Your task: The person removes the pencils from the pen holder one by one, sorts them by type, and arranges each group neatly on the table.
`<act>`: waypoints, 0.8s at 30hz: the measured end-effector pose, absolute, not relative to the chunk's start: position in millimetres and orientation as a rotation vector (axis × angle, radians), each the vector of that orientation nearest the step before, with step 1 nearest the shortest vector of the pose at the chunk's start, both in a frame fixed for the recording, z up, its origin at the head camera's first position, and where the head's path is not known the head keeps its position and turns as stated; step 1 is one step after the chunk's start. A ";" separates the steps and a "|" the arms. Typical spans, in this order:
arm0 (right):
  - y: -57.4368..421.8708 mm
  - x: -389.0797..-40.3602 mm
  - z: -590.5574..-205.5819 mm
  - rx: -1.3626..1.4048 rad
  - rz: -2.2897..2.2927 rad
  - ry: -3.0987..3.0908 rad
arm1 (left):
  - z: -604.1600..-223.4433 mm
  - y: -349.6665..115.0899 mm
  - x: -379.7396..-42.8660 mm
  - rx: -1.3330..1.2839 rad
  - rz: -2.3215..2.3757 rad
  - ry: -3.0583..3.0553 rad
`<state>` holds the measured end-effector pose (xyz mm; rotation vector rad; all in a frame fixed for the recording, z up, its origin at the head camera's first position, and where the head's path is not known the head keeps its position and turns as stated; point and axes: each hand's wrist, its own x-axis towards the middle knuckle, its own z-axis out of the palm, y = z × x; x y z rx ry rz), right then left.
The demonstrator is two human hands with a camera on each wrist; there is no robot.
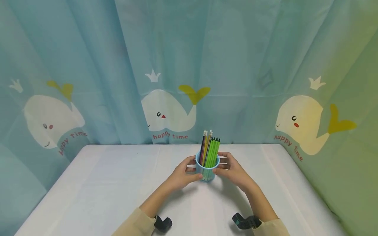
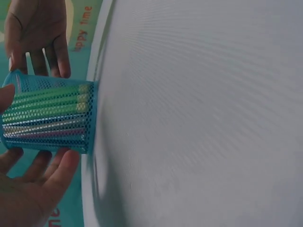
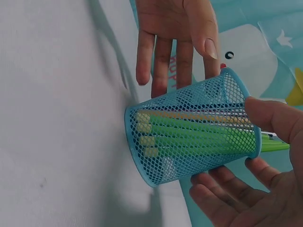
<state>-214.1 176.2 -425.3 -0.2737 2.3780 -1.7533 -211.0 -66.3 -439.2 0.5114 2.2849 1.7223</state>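
A light blue mesh pencil holder [image 1: 209, 177] stands upright at the far middle of the white table, between my two hands. Green pencils [image 1: 214, 151] with dark points upward fill its right side. Several darker and yellow pencils [image 1: 203, 147] with white ends up lean at its left. My left hand [image 1: 181, 176] holds the left side, thumb at the front, fingers around the side. From the right, my right hand [image 1: 233, 169] holds it, its thumb near the rim in the right wrist view. Whether the mesh base [image 3: 139, 158] touches the table cannot be told.
The white table [image 1: 118, 190] stretches to both sides and toward me. Behind it hangs a blue-green curtain [image 1: 236, 65] with white whale prints. Each wrist carries a black camera mount, one on the left [image 1: 163, 225] and one on the right [image 1: 246, 222].
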 end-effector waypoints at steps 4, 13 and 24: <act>172.8 -212.1 -424.6 -0.314 -1.736 2.353 | -440.0 -73.4 -204.8 0.519 1.732 2.289; 162.5 -206.7 -425.1 -0.429 -1.706 2.291 | -440.1 -93.0 -191.8 0.558 1.690 2.362; 155.9 -199.6 -420.2 -0.523 -1.630 2.243 | -435.2 -111.1 -188.6 0.540 1.645 2.338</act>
